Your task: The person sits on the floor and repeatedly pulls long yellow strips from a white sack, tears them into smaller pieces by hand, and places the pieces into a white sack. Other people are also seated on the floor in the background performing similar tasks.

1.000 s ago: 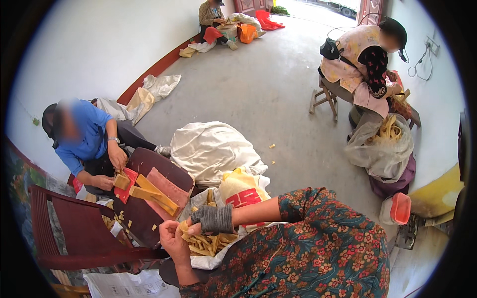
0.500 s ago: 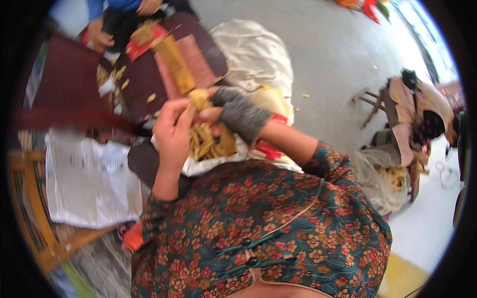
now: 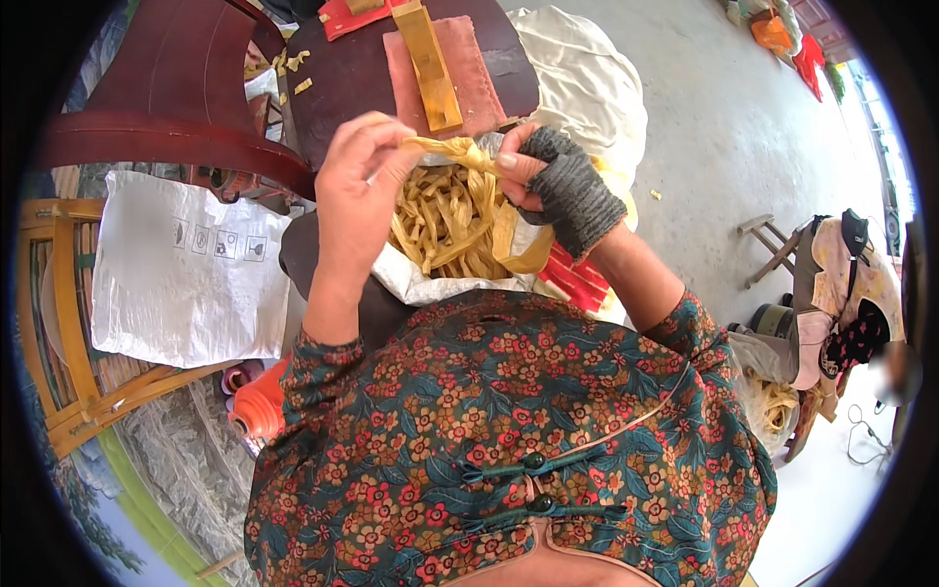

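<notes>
- Left hand [image 3: 364,181] and right hand [image 3: 540,174] pinch a knotted strip [image 3: 469,152]; hard pulling could tear it.
- A loose pinch could drop it into the near sack [image 3: 421,287].

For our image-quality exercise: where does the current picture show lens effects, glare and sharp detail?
Head view throughout: dark curved borders at left and right betray the fisheye lens; the doorway at upper right is washed out; the knotted yellow strip, pinched in the fingers, looks fairly sharp.
</notes>
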Motion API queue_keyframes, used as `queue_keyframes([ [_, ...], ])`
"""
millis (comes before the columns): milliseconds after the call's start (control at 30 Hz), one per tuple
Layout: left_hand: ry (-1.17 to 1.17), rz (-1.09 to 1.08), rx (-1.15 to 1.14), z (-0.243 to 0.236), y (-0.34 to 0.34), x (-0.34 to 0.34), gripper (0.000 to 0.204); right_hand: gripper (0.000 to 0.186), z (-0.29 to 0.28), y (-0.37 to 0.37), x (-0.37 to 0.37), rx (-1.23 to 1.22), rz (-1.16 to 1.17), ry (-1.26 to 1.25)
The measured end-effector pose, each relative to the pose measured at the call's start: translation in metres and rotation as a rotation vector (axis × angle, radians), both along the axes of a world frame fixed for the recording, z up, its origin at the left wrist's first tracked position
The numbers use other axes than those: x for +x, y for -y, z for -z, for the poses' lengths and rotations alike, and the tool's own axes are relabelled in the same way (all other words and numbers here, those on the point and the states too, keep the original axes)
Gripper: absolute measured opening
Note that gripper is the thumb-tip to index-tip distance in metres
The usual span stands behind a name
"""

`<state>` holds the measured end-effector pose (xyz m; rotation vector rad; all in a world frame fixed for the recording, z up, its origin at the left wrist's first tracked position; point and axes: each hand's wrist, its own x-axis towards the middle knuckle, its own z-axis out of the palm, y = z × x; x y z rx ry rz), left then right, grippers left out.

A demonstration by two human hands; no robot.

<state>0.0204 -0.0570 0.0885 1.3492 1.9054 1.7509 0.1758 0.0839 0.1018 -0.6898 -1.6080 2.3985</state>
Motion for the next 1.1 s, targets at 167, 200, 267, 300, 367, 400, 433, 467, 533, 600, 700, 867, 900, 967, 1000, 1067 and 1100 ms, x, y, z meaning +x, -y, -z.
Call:
queue_keyframes([
  [167, -0.561, 0.039, -0.227, -0.008, -0.001, 0.030, 0.050, 0.019, 0.002, 0.009, -0.016, 0.094, -0.101, 0.128],
  [200, -0.514, 0.084, -0.308, -0.004, -0.001, 0.031, 0.043, 0.019, 0.011, 0.008, -0.017, 0.126, -0.165, 0.163],
  [267, -0.480, 0.172, -0.439, -0.003, 0.004, 0.035, 0.029, 0.020, 0.017, 0.005, -0.016, 0.169, -0.303, 0.231],
  [300, -0.492, 0.214, -0.492, -0.003, 0.010, 0.037, 0.025, 0.022, 0.017, 0.004, -0.012, 0.177, -0.379, 0.264],
  [367, -0.480, 0.336, -0.583, -0.009, 0.021, 0.042, 0.019, 0.024, 0.015, 0.003, -0.005, 0.296, -0.559, 0.230],
  [400, -0.456, 0.408, -0.621, -0.020, 0.030, 0.044, 0.018, 0.024, 0.009, 0.007, -0.001, 0.412, -0.669, 0.158],
  [433, -0.431, 0.487, -0.657, -0.031, 0.037, 0.044, 0.018, 0.024, 0.002, 0.009, 0.002, 0.524, -0.773, 0.086],
  [467, -0.423, 0.545, -0.658, -0.041, 0.042, 0.042, 0.017, 0.026, -0.014, 0.012, 0.004, 0.548, -0.862, 0.089],
  [533, -0.424, 0.681, -0.655, -0.061, 0.047, 0.035, 0.015, 0.030, -0.033, 0.013, 0.008, 0.531, -0.952, 0.025],
  [600, -0.465, 0.665, -0.609, -0.077, 0.053, 0.031, 0.013, 0.026, -0.052, 0.012, 0.011, 0.481, -0.958, 0.010],
  [700, -0.538, 0.621, -0.614, -0.087, 0.062, 0.024, 0.010, 0.023, -0.060, 0.011, 0.013, 0.563, -0.980, -0.044],
  [867, -0.724, 0.324, -0.642, -0.059, 0.050, 0.002, 0.014, 0.023, -0.027, 0.010, 0.003, 0.834, -0.645, -0.042],
  [900, -0.744, 0.153, -0.608, -0.046, 0.042, 0.004, 0.021, 0.024, -0.021, 0.004, -0.006, 0.762, -0.564, -0.125],
  [967, -0.946, -0.066, -0.446, -0.031, 0.016, 0.005, 0.024, 0.026, -0.008, -0.001, -0.018, 0.744, -0.444, 0.009],
  [1000, -1.041, -0.173, -0.362, -0.022, 0.004, 0.005, 0.026, 0.026, -0.002, 0.001, -0.022, 0.745, -0.395, -0.010],
  [1067, -0.967, -0.126, -0.323, 0.004, -0.009, 0.000, 0.018, 0.027, 0.005, 0.005, -0.030, 0.752, -0.307, -0.058],
  [1100, -0.941, -0.079, -0.297, 0.018, -0.013, -0.006, 0.015, 0.028, 0.005, 0.004, -0.034, 0.668, -0.311, -0.014],
])
